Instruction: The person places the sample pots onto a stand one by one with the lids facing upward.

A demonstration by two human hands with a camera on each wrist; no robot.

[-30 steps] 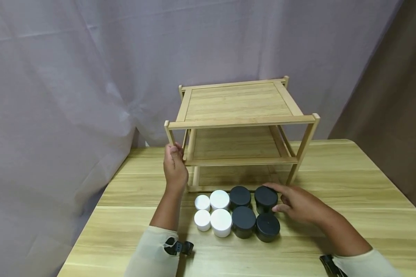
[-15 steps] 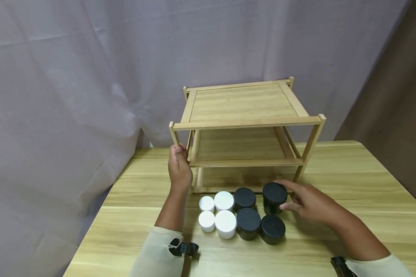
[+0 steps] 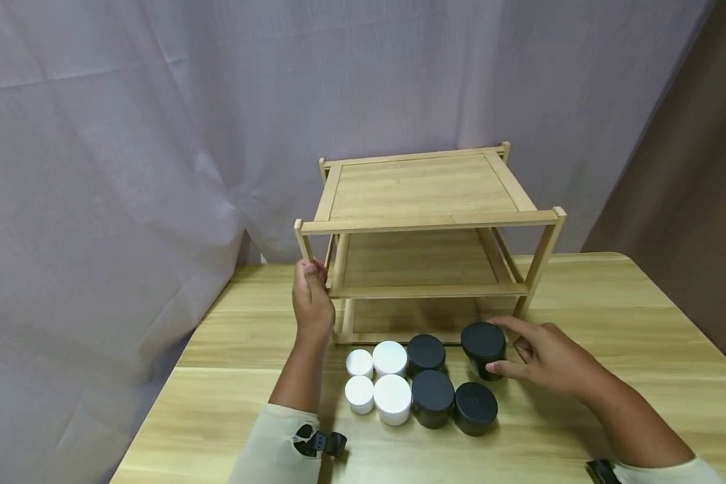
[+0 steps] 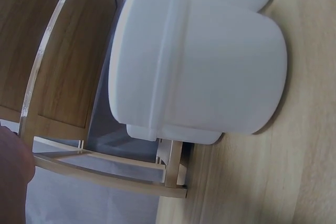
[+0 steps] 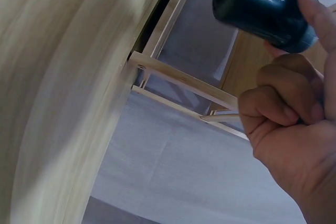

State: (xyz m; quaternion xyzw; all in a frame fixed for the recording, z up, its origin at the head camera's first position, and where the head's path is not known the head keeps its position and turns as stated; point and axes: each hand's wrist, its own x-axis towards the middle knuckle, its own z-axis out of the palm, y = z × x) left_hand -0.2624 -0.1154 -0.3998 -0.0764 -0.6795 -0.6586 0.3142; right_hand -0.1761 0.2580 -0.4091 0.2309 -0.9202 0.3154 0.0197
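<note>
My right hand [image 3: 538, 353] pinches a black lidded jar [image 3: 482, 341] between thumb and forefinger, its other fingers curled in. In the right wrist view this jar [image 5: 262, 6] hangs above the tabletop, tilted in that picture. My left hand [image 3: 312, 299] grips the front left post of a wooden three-tier shelf rack [image 3: 429, 292]. Before the rack stand more black jars [image 3: 432, 396] and several white jars [image 3: 392, 398], all with lids on, in two rows. A large white jar [image 4: 210, 66] fills much of the left wrist view.
The wooden table [image 3: 218, 390] carries everything and has a rounded far right corner. A grey curtain [image 3: 266, 81] hangs close behind the rack, and a brown one [image 3: 690, 175] hangs at the right.
The right hand has raised the back right black jar off the table and shifted it slightly right, away from its neighbours. The left hand keeps its grip on the post.
</note>
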